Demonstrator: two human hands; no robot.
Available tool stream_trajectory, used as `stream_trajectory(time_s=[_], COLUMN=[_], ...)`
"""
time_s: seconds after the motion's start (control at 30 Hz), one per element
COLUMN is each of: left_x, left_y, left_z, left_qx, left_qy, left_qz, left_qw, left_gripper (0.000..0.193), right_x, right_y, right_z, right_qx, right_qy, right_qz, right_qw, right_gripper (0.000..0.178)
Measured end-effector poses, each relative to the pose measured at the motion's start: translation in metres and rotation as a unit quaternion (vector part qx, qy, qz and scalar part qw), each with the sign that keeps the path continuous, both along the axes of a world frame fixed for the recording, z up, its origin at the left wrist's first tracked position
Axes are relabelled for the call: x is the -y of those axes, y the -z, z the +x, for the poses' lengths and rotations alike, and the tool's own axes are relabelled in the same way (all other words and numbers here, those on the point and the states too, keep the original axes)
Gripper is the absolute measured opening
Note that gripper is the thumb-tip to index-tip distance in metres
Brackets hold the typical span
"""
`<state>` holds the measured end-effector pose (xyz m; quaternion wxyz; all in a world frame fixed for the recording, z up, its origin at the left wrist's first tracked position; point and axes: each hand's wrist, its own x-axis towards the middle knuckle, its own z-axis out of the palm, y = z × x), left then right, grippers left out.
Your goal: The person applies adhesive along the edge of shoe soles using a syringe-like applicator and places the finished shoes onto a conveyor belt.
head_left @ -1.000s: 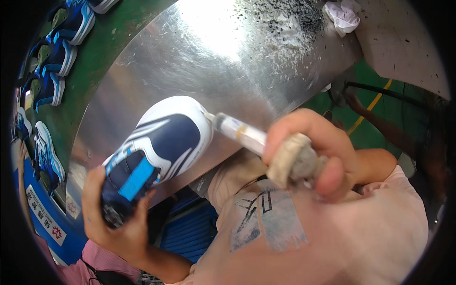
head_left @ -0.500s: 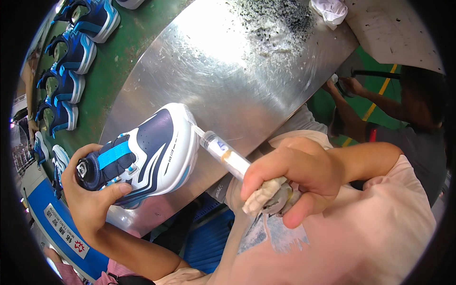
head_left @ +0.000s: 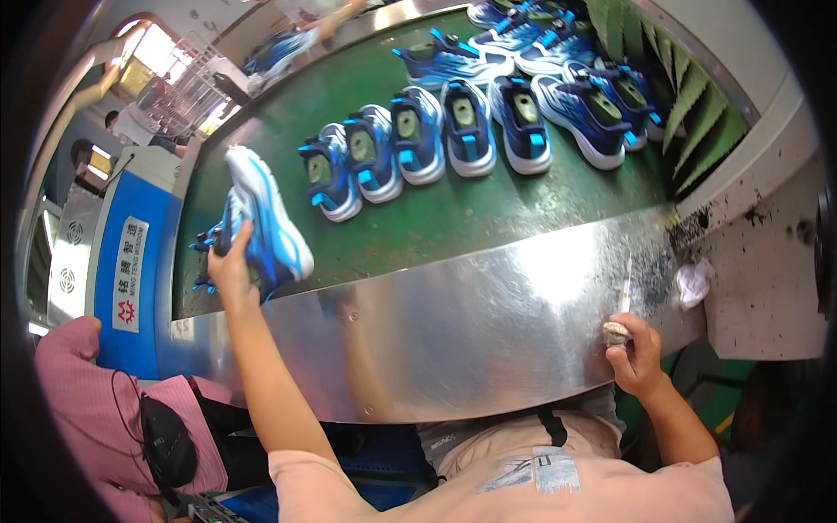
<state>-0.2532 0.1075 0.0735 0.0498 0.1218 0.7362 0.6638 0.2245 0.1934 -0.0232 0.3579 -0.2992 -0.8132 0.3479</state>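
Note:
At the left, my left hand (head_left: 232,272) is closed round a blue and white sneaker (head_left: 277,228). The sneaker is tipped so its pale sole faces right, above the left end of the green belt. Dark blue parts of footwear show beside and behind my fingers; whether they belong to another shoe I cannot tell. At the right, my right hand (head_left: 642,359) grips a slim clear syringe (head_left: 626,298), its tip pointing away from me over the metal ledge. A pale, lumpy wad (head_left: 616,334) covers the syringe's near end in my fingers.
Several blue sneakers (head_left: 469,144) stand in a row on the green belt (head_left: 410,231), with more behind. Dark crumbs (head_left: 649,253) and a crumpled white cloth or tissue (head_left: 695,283) lie on the metal ledge (head_left: 453,340). Green strips (head_left: 697,118) hang at right. A person in pink (head_left: 78,383) is at left.
The view has swung up and left. My left hand has carried the sneaker away to the belt and turned it. The syringe has come away from the sneaker's toe and stays in my right hand.

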Motion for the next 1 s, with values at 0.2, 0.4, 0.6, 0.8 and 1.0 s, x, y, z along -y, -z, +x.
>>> stream_trajectory(time_s=[0.2,0.4,0.6,0.8,1.0], left_x=[-0.074,-0.053,0.069,0.105,0.161], left_y=[0.021,0.026,0.069,0.064,0.018], left_z=[-0.042,-0.107,-0.189,-0.21,-0.13], left_qx=[-0.163,-0.181,-0.326,-0.3,-0.309], left_qy=[0.018,0.099,-0.025,0.046,0.061], left_qz=[-0.385,-0.225,-0.517,-0.622,-0.494], left_qw=[0.908,0.952,0.791,0.721,0.81], left_gripper=[0.06,0.058,0.065,0.071,0.072], right_x=[-0.003,0.005,0.005,0.003,-0.001], right_y=[-0.002,-0.004,0.004,0.012,0.022], right_z=[-0.011,-0.023,-0.008,0.008,0.013], right_qx=[0.065,0.093,0.06,0.087,0.038], right_qy=[-0.012,-0.014,-0.031,-0.033,0.001], right_qz=[0.058,0.093,0.105,0.131,0.147], right_qw=[0.996,0.991,0.992,0.987,0.988], right_gripper=[0.036,0.033,0.033,0.035,0.035])
